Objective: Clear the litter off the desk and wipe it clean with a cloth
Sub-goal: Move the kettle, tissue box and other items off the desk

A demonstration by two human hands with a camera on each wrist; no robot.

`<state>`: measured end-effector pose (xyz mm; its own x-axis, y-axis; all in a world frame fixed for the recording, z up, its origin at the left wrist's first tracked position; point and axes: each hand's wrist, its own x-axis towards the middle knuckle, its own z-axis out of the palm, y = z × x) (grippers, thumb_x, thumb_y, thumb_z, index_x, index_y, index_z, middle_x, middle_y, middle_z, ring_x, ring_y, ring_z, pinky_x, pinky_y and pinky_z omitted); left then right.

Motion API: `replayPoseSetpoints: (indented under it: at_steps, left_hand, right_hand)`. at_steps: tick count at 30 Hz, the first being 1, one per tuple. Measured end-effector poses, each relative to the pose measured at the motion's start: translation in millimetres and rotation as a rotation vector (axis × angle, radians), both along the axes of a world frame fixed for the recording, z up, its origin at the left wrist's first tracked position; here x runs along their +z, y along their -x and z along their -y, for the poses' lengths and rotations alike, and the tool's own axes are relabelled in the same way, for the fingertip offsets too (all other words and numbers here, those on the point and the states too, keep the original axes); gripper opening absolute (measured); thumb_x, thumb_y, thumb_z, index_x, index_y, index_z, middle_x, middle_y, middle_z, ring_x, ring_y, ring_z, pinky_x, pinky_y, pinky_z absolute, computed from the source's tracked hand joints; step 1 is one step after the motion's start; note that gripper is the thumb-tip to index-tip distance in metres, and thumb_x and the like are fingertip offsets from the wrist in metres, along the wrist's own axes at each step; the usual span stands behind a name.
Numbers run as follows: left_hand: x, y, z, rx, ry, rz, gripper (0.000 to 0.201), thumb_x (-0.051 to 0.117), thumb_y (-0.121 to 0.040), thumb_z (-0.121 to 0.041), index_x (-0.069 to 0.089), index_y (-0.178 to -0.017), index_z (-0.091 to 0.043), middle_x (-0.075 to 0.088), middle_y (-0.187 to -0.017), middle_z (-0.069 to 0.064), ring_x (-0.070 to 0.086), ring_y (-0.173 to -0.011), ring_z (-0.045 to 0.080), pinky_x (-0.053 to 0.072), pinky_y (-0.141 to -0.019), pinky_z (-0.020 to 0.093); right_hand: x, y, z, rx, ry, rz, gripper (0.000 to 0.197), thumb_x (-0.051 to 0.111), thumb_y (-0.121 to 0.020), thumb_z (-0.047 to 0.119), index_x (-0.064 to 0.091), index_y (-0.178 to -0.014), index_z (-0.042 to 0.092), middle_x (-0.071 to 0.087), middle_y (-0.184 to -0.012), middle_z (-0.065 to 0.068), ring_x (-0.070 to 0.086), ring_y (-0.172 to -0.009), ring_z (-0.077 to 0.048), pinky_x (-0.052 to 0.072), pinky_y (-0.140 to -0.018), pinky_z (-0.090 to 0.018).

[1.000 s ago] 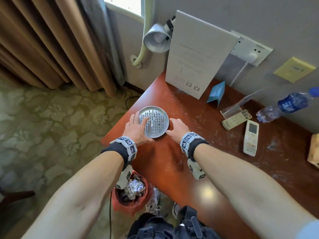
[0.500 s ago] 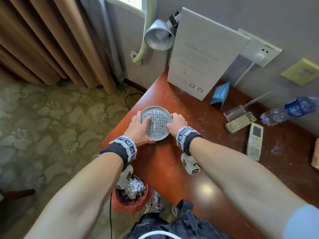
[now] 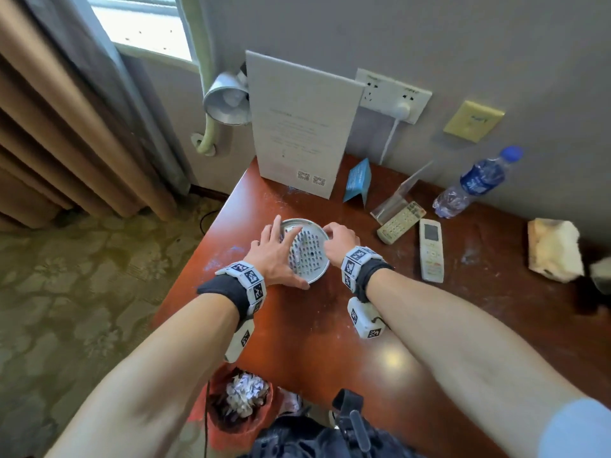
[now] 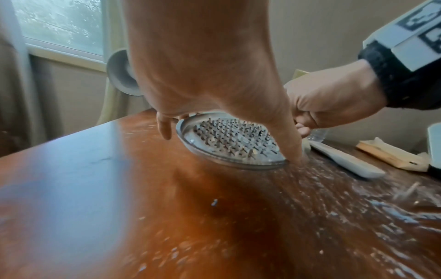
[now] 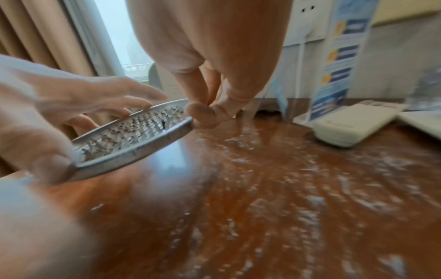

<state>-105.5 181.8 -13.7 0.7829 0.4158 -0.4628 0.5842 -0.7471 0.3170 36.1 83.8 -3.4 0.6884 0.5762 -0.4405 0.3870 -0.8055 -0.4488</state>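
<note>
Tray [image 3: 305, 251] now tilted off desk [image 3: 330, 325] | right hand [image 3: 340, 238] fingers pinch far rim | left hand [image 3: 274, 252] thumb, fingers clasp near rim

Dusty desk [image 3: 297, 342] bears 2 remotes [image 3: 431, 249], bottle [image 3: 476, 183].

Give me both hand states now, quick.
Left hand: thumb under the near rim of the spiked metal dish, fingers spread over it, tilting it.
Right hand: fingers pinch the dish's right rim.

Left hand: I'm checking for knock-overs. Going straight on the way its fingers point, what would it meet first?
Probably the white sign board leaning on the wall beyond the metal tray that the left hand holds; depth is unclear.
</note>
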Motion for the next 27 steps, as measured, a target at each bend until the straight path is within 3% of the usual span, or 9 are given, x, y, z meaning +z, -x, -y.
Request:
replayPoseSetpoints:
  at_steps: [3, 6, 10, 13, 15, 17, 22, 24, 27]
  left_hand:
    - [5.5, -26.9, 13.1, 0.031, 0.103, 0.086, 0.114, 0.074, -0.071, -0.066, 0.005, -0.155, -0.034, -0.001, -0.164, 0.008, 0.010, -0.149, 0.032, 0.027, -0.115, 0.056]
    - [7.0, -55.3, 23.0, 0.088, 0.230, 0.199, 0.080, 0.058, -0.092, -0.052, 0.013, -0.155, -0.030, 0.031, -0.156, 0.011, 0.044, -0.134, 0.033, 0.043, -0.106, 0.049]
    - [5.4, -86.8, 39.1, 0.042, 0.275, 0.167, 0.053, 0.042, -0.102, -0.023, 0.027, -0.153, -0.022, 0.059, -0.134, 0.018, 0.059, -0.117, 0.037, 0.048, -0.098, 0.042]
    - [2.6, -106.6, 52.4, 0.006, 0.326, 0.132, 0.054, 0.045, -0.098, -0.007, 0.035, -0.150, -0.018, 0.065, -0.128, 0.013, 0.066, -0.106, 0.030, 0.056, -0.087, 0.040]
    - [1.9, -118.2, 62.2, 0.027, 0.338, 0.128, 0.050, 0.044, -0.099, -0.008, 0.042, -0.146, -0.021, 0.067, -0.123, 0.011, 0.069, -0.092, 0.026, 0.059, -0.065, 0.028]
    - [0.4, -125.8, 70.4, 0.056, 0.368, 0.137, 0.045, 0.044, -0.100, -0.010, 0.048, -0.142, -0.024, 0.067, -0.118, 0.012, 0.069, -0.090, 0.029, 0.055, -0.050, 0.022]
    - [-3.6, -135.1, 75.3, 0.145, 0.433, 0.155, 0.040, 0.042, -0.101, -0.011, 0.053, -0.137, -0.023, 0.067, -0.114, 0.013, 0.067, -0.102, 0.035, 0.062, -0.064, 0.044]
    - [-4.9, -135.8, 72.0, 0.150, 0.397, 0.146, 0.039, 0.041, -0.100, -0.009, 0.054, -0.135, -0.022, 0.067, -0.113, 0.014, 0.069, -0.101, 0.035, 0.062, -0.066, 0.044]
    - [-8.2, -132.1, 63.0, 0.198, 0.390, 0.129, 0.042, 0.038, -0.099, -0.005, 0.053, -0.134, -0.020, 0.066, -0.117, 0.017, 0.070, -0.093, 0.035, 0.061, -0.055, 0.040]
  right_hand:
    - [1.5, -24.3, 27.2, -0.052, 0.002, 0.010, 0.028, 0.056, -0.088, 0.018, 0.062, -0.115, 0.024, 0.066, -0.116, -0.005, 0.058, -0.110, -0.031, 0.044, -0.087, -0.031]
    - [0.3, -45.9, 60.1, -0.124, -0.005, -0.006, 0.030, 0.055, -0.089, 0.018, 0.061, -0.117, 0.027, 0.066, -0.115, -0.006, 0.056, -0.110, -0.033, 0.047, -0.091, -0.035]
    - [-9.3, -73.8, 105.1, -0.176, 0.009, -0.037, 0.041, 0.047, -0.090, 0.013, 0.057, -0.125, 0.032, 0.063, -0.123, -0.005, 0.055, -0.112, -0.032, 0.050, -0.094, -0.040]
    - [-10.2, -89.1, 132.5, -0.206, -0.037, -0.067, 0.035, 0.046, -0.092, 0.007, 0.060, -0.116, 0.028, 0.065, -0.116, -0.002, 0.059, -0.097, -0.026, 0.053, -0.082, -0.034]
    - [-11.7, -98.0, 146.4, -0.211, -0.043, -0.077, 0.032, 0.046, -0.094, 0.006, 0.061, -0.113, 0.027, 0.064, -0.113, 0.001, 0.055, -0.091, -0.023, 0.045, -0.075, -0.026]
    - [-13.8, -105.3, 154.8, -0.220, -0.043, -0.061, 0.033, 0.047, -0.094, 0.007, 0.062, -0.112, 0.030, 0.065, -0.115, 0.003, 0.055, -0.098, -0.023, 0.041, -0.078, -0.024]
    - [-17.6, -116.4, 160.6, -0.196, -0.058, -0.079, 0.029, 0.052, -0.095, 0.015, 0.064, -0.114, 0.033, 0.065, -0.119, 0.003, 0.056, -0.111, -0.026, 0.044, -0.089, -0.029]
    - [-17.6, -120.4, 159.5, -0.190, -0.082, -0.088, 0.021, 0.055, -0.095, 0.022, 0.065, -0.111, 0.032, 0.065, -0.114, 0.004, 0.058, -0.108, -0.025, 0.045, -0.084, -0.027]
    - [-18.5, -129.9, 157.6, -0.250, -0.104, 0.020, 0.020, 0.054, -0.096, 0.031, 0.066, -0.112, 0.027, 0.063, -0.116, -0.001, 0.061, -0.103, -0.028, 0.051, -0.086, -0.034]
